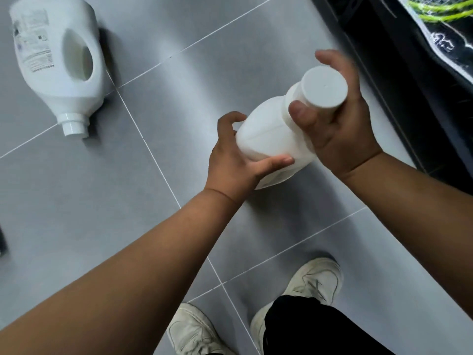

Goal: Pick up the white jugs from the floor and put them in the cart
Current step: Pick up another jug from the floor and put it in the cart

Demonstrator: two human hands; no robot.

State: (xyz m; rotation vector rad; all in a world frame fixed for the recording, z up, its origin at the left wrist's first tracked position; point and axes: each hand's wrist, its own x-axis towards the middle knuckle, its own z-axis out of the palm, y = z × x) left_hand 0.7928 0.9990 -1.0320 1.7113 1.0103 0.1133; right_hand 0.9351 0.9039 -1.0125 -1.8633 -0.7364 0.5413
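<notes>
A white jug with a wide white cap is held above the grey tiled floor, tilted with its cap toward the upper right. My right hand grips its neck just below the cap. My left hand holds the lower body, thumb across the front and fingers curled round the far side. A second, larger white jug with a handle hole and a printed label lies on its side on the floor at the upper left, its small cap pointing toward me.
A dark cart stands at the upper right, holding a black item with green cords. My two white shoes stand on the tiles at the bottom. A dark object shows at the left edge.
</notes>
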